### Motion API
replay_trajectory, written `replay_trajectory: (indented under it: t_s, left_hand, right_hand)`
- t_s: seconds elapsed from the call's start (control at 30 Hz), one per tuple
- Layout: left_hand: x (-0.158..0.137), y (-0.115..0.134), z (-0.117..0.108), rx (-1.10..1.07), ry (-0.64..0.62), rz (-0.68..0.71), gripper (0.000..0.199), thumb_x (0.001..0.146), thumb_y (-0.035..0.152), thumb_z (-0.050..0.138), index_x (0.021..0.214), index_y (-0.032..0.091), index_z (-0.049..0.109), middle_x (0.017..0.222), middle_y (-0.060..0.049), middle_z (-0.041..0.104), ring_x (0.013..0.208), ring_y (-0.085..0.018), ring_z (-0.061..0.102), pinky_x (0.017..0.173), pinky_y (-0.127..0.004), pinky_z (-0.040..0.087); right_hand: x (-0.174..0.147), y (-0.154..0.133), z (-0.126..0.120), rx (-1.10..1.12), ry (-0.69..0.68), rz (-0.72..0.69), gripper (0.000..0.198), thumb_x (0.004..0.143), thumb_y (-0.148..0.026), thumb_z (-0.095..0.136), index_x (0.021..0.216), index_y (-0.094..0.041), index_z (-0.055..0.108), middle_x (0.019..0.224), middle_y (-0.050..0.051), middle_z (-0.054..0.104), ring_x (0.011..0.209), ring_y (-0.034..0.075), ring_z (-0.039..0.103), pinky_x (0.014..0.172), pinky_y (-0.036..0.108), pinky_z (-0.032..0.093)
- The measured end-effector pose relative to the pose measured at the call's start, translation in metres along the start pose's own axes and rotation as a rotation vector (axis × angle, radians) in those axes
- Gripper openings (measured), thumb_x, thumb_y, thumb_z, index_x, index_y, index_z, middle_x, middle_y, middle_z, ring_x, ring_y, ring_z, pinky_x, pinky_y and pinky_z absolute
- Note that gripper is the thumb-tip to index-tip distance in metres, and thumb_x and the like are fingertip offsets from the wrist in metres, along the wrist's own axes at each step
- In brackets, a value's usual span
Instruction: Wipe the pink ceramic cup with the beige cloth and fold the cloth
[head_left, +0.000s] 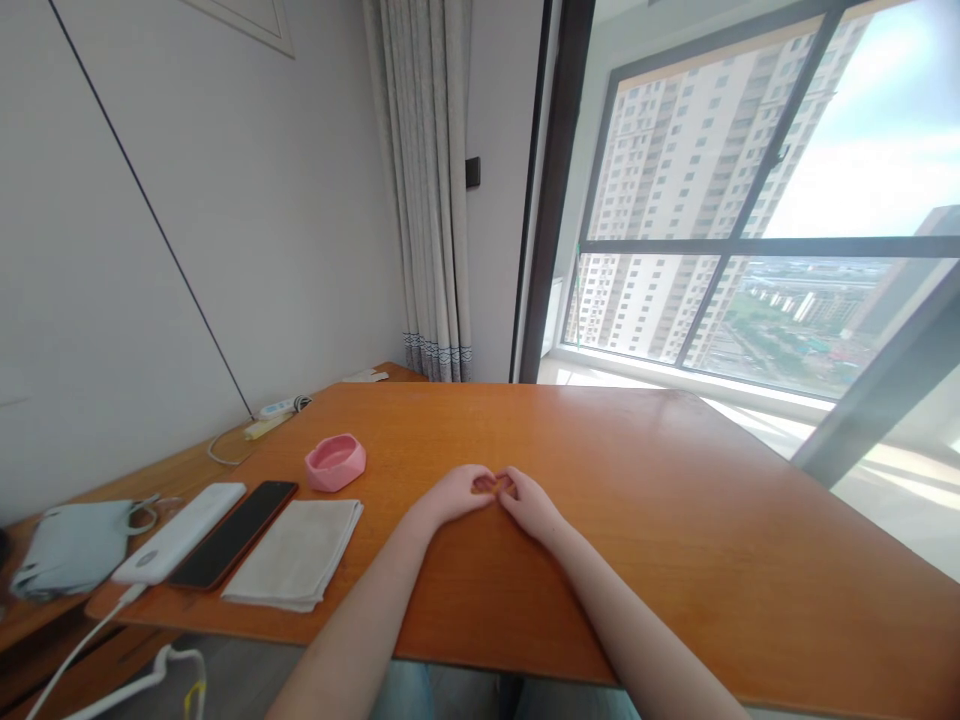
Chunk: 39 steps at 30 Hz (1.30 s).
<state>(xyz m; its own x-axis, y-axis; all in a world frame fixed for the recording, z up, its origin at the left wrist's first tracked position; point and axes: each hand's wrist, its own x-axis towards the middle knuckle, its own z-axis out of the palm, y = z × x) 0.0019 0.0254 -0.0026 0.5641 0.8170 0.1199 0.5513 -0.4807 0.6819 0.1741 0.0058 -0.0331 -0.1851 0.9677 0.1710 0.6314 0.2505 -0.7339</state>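
Both of my hands meet low over the middle of the wooden table (585,435), with their fingertips close together or touching. My left hand (463,491) has its fingers and thumb curled inward, closing toward a pinch. Across from it, my right hand (527,498) is bent in the same way, thumb below the fingers. Whether anything small lies between the fingertips I cannot make out. Left of my left hand lies a folded light grey cloth (296,552). A pink angular bowl, like an ashtray (335,463), stands behind the cloth.
Beside the cloth lie a dark phone with a red edge (236,533) and a white power bank (182,532) with a cable. Further left sits a folded grey-blue cloth item (73,546). A power strip (271,420) rests by the wall. A curtain (431,190) and window (675,180) stand beyond.
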Motion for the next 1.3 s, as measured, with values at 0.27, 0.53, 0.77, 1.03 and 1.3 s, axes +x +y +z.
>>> replay_trajectory:
  t_s: [0.27,0.53,0.77,1.03,1.3]
  left_hand:
    - [-0.048,-0.045,-0.116,0.708,0.580,-0.697,0.042,0.078,0.035,0.050,0.115,0.015,0.055,0.121,-0.017,0.057,0.115,-0.033,0.049,0.100,-0.054,0.030]
    - [-0.091,-0.091,-0.123,0.651,0.367,-0.898,0.041,0.076,0.037,0.049,0.108,0.014,0.061,0.113,-0.019,0.062,0.108,-0.037,0.053,0.085,-0.050,0.041]
    - [-0.086,-0.086,-0.117,0.643,0.336,-0.711,0.039,0.080,0.032,0.051,0.112,0.010,0.057,0.106,-0.016,0.065,0.100,-0.031,0.057,0.079,-0.036,0.043]
    - [-0.042,-0.001,-0.052,0.483,0.158,-0.202,0.022,0.078,0.037,0.059,0.087,0.018,0.064,0.098,-0.009,0.065,0.091,-0.024,0.059,0.080,-0.031,0.043]
    - [-0.005,0.053,0.013,0.396,0.041,0.098,0.015,0.072,0.028,0.067,0.083,0.018,0.065,0.097,-0.010,0.066,0.094,-0.026,0.059,0.085,-0.034,0.043]
  right_hand:
    - [-0.003,0.002,-0.001,-0.019,-0.021,-0.002,0.022,0.078,-0.018,0.049,0.097,-0.019,0.058,0.084,0.002,0.063,0.076,0.015,0.057,0.072,0.027,0.042]
    - [-0.004,0.001,-0.001,-0.071,-0.028,-0.036,0.023,0.078,-0.015,0.048,0.097,-0.017,0.059,0.088,0.005,0.064,0.079,0.016,0.057,0.076,0.027,0.042]
    - [0.003,-0.001,-0.015,0.193,-0.032,0.005,0.017,0.081,-0.029,0.047,0.080,-0.018,0.060,0.074,0.003,0.064,0.067,0.015,0.057,0.065,0.026,0.045]
    - [0.018,0.024,-0.041,0.587,0.388,0.197,0.049,0.080,-0.066,0.033,0.073,-0.021,0.051,0.067,0.003,0.057,0.053,0.013,0.051,0.049,0.025,0.041]
    - [0.015,0.020,-0.028,0.317,0.277,0.094,0.040,0.084,-0.051,0.040,0.092,-0.019,0.062,0.098,0.007,0.068,0.094,0.022,0.061,0.084,0.033,0.047]
